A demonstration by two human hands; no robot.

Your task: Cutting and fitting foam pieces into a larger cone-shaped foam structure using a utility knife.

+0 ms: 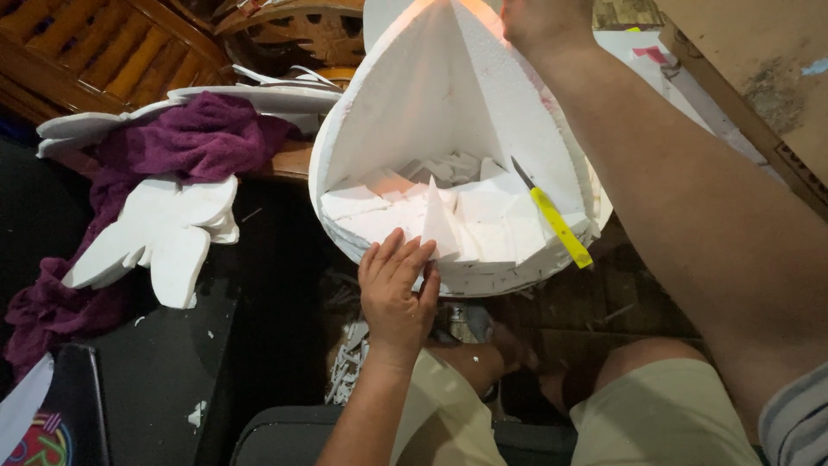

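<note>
Foam shell (448, 103), big, white and curved, stands in front of the knees.
Left hand (395, 289) lies flat on its rim, fingers together, touching a pointy foam piece (438, 226). Right hand (542, 19) is on top; its fingers cannot be seen. Yellow knife (556, 223) rests inside. Purple cloth (185, 142) lies nearby.

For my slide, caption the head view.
Left hand presses a triangular foam piece into a white foam shell; right hand steadies its top.
</note>
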